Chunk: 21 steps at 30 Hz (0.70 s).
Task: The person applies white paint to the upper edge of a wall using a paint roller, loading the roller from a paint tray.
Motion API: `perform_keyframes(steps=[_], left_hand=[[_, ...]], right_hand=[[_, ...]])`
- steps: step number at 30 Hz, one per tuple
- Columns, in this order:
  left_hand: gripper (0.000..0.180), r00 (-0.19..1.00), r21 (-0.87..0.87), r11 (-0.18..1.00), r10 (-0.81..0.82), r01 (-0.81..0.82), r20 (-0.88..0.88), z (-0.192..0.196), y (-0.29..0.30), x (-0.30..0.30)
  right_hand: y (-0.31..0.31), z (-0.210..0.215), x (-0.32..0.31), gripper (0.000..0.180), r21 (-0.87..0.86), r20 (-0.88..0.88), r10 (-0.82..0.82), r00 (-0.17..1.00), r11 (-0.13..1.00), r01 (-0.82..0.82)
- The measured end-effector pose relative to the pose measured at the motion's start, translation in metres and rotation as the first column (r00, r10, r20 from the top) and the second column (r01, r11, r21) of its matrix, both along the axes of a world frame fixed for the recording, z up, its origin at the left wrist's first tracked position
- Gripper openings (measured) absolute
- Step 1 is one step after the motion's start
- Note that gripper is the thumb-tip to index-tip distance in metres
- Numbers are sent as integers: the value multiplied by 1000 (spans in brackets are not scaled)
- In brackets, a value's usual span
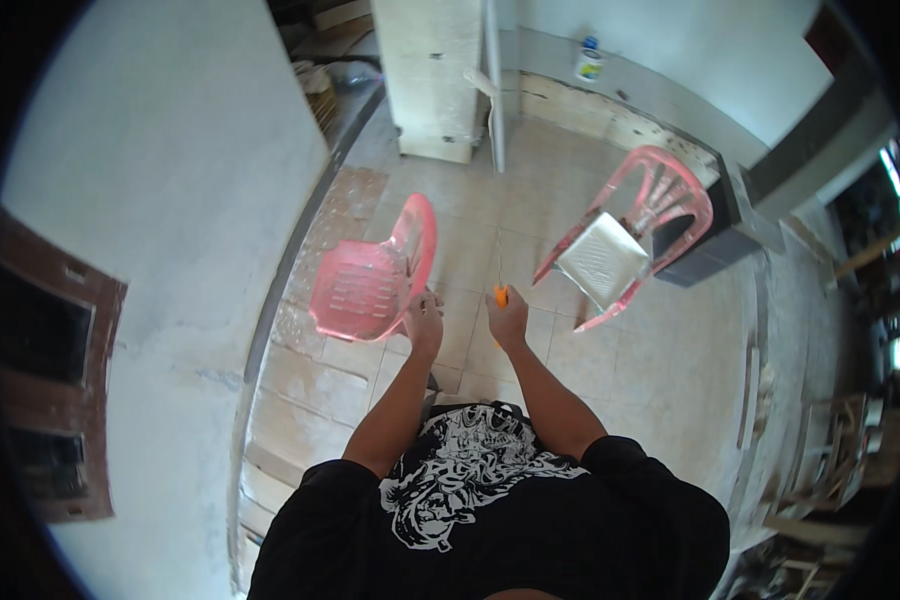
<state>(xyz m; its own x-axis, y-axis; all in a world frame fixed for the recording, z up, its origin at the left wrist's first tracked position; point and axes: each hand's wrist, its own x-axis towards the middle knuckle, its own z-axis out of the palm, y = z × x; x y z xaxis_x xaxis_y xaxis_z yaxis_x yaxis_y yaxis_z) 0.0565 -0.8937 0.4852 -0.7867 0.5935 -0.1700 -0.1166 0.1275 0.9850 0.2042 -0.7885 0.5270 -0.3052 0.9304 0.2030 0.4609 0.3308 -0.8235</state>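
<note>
Head view, looking straight down at tiled floor (530, 215).

Right hand (508, 318): near frame centre, fingers curled tight round a small orange object (501, 295); only its orange tip visible above the knuckles at 12 o'clock of the hand. Kind of object: cannot tell. A thin pale line seen running up from it toward 12 o'clock, too fine to identify.

Left hand (425, 318): just beside the right hand at its 9 o'clock, a gap between the two. Fingers loosely bent, holding nothing visible; touching or nearly touching the edge of the pink plastic chair (370, 282) at its 10 o'clock; contact not resolvable.

Second pink plastic chair (640, 215): at 2 o'clock of the right hand, well apart, tilted, carrying a white paint tray (602, 260) on its seat.

Surroundings: white wall (160, 160) filling the 9 o'clock side; pale column (435, 70) at 12 o'clock; small white tub with blue lid (589, 62) on a ledge at 1 o'clock; timber offcuts (820, 470) at 4 o'clock. Black printed shirt (470, 500) at 6 o'clock.
</note>
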Motion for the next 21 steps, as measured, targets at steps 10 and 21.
perform_keyframes(steps=[10, 21], left_hand=[[62, 792, -567, 636, 609, -524, -50, -138, -52, -106], [23, 287, 2, 821, 197, -571, 937, -120, -68, -152]], right_hand=[[7, -14, -199, 26, 267, 23, 284, 958, 922, -280], [10, -83, -246, 26, 340, 323, 159, 933, 900, -272]])
